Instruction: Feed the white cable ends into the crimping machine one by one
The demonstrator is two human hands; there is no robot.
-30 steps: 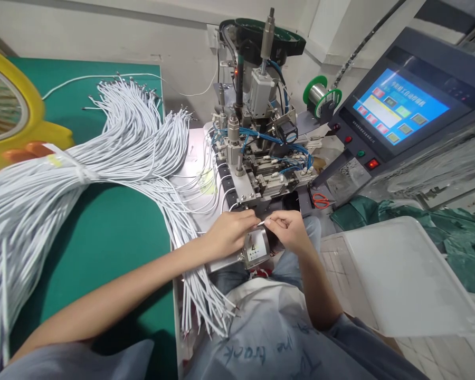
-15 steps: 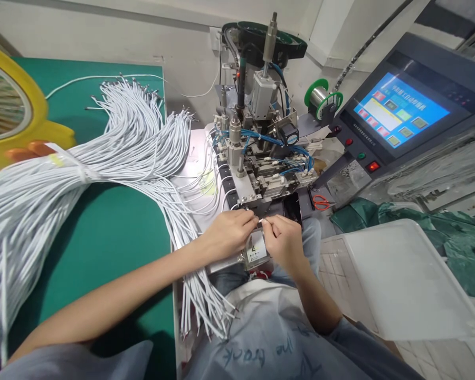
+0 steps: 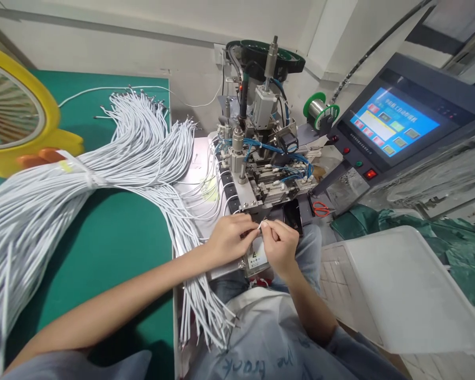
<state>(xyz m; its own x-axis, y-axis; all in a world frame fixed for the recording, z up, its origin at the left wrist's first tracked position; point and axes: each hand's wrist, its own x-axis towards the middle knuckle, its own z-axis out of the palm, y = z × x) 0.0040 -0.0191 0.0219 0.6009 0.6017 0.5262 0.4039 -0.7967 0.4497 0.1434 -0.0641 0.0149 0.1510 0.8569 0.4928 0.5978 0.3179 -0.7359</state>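
Observation:
My left hand [image 3: 233, 237] is closed in a pinch on a thin white cable end at the front edge of the machine. Touching it at the fingertips, my right hand [image 3: 279, 243] pinches the same small white cable end [image 3: 260, 225]. Just behind both hands stands the metal machine [image 3: 261, 174] with blue air tubes. A large tied bundle of white cables [image 3: 142, 163] lies to the left, and some of its strands hang down beside my left forearm. Several single white cables curve along the machine's left side.
A control panel with a lit screen [image 3: 396, 121] stands at the right, near a green solder spool [image 3: 320, 110]. Red-handled scissors [image 3: 321, 209] lie right of the hands. A yellow fan [image 3: 47, 121] is on the green table [image 3: 122, 237]. A white plastic surface [image 3: 411, 285] is at lower right.
The fingertips of both hands have shifted slightly around the white cable end, with my left fingers straighter. The camera view has tilted a little, so the background sits lower.

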